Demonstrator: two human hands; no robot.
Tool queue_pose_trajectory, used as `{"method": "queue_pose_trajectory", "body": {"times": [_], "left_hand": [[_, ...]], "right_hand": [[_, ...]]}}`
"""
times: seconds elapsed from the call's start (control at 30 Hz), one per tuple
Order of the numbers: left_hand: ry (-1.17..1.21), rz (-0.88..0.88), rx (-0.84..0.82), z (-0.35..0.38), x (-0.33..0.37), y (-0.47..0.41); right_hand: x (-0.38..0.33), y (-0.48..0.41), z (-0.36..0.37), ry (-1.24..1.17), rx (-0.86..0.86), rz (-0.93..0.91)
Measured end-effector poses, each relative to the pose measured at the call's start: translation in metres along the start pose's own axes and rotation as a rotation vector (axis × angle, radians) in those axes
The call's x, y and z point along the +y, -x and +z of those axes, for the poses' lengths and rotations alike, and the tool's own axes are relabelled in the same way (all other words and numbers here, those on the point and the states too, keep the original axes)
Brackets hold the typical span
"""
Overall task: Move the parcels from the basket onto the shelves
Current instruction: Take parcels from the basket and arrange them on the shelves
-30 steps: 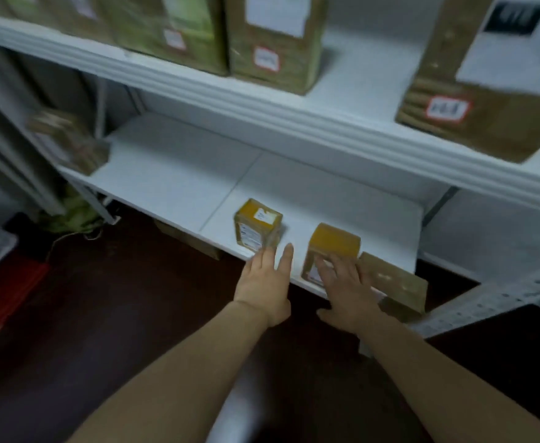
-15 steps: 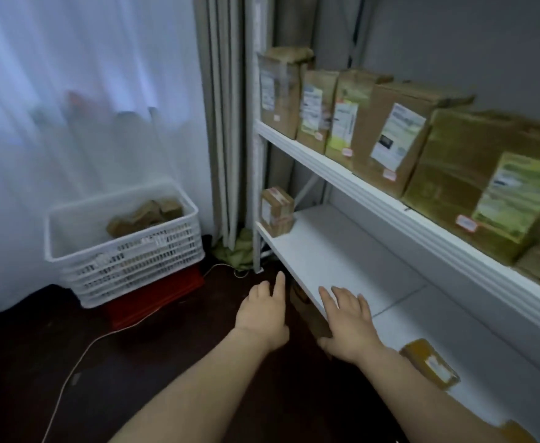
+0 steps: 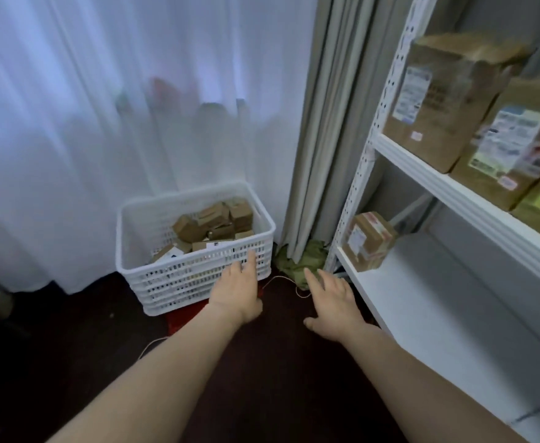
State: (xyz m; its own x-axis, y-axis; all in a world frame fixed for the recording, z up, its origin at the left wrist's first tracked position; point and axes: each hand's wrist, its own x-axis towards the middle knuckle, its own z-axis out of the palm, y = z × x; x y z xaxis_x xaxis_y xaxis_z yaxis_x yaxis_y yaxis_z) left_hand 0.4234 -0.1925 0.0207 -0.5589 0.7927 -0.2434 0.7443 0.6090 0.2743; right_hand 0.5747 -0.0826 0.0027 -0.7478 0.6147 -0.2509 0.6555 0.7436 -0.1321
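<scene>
Cool daylight glows through the sheer curtain (image 3: 109,123); the floor (image 3: 54,362) lies dim and dark. The boxes (image 3: 447,100) at the upper right are smeared, and the shelf lines bow near the edges.

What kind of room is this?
Probably a small parcel storeroom: white metal shelves hold labelled cardboard boxes, and a white basket of small parcels stands by a curtain.

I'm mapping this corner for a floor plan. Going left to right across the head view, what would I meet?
White plastic lattice basket → crumpled green cloth → small taped cardboard parcel on the lower shelf → large brown cardboard boxes on the upper shelf. The left hand and right hand overlap basket and cloth, so omitted.
</scene>
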Motion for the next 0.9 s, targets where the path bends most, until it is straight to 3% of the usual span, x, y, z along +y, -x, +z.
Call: {"method": "queue_pose_trajectory", "body": {"times": [0.17,0.67,0.9], "left_hand": [[0.026,-0.072,0.008,-0.016,-0.043,-0.080],[0.112,-0.420,-0.076,-0.056,-0.198,-0.281],[0.140,-0.439,-0.210,-0.030,-0.291,-0.394]], "right_hand": [[-0.018,-0.104,-0.014,-0.060,0.011,-0.052],[-0.107,-0.404,-0.018,0.029,-0.279,-0.266],[-0.151,-0.528,0.037,-0.075,-0.419,-0.172]]}}
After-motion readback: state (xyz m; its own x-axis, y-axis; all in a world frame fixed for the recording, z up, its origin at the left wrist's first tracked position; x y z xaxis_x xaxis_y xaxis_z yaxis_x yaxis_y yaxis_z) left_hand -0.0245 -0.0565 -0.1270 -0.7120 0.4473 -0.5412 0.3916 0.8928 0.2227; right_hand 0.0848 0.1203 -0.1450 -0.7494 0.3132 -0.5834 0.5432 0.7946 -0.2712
